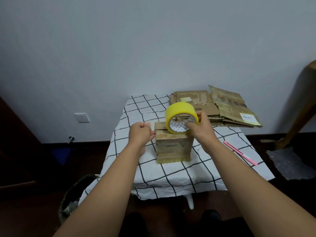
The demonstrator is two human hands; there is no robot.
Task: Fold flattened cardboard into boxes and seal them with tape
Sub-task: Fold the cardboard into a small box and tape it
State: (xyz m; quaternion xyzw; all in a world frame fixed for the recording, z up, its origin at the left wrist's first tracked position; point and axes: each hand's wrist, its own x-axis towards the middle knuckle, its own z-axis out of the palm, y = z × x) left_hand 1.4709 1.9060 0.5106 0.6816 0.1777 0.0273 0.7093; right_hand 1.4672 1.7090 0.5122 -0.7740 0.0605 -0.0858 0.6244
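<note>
A small folded cardboard box [172, 147] stands on the checked tablecloth [136, 117] in the middle of the table. A yellow tape roll [180, 109] sits tilted on the box's top at its right side. My right hand [200, 127] grips the roll, with fingers curled into its white core. My left hand [139, 132] is at the box's upper left edge, fingers curled; whether it pinches a tape end there is too small to tell. Several flattened cardboard pieces [220, 108] lie at the table's back right.
A pink utility knife [239, 152] lies on the cloth to the right of the box. A waste bin [77, 195] stands on the floor at the left. A wooden piece [297, 106] leans at the far right, with a plastic sheet [289, 163] below it.
</note>
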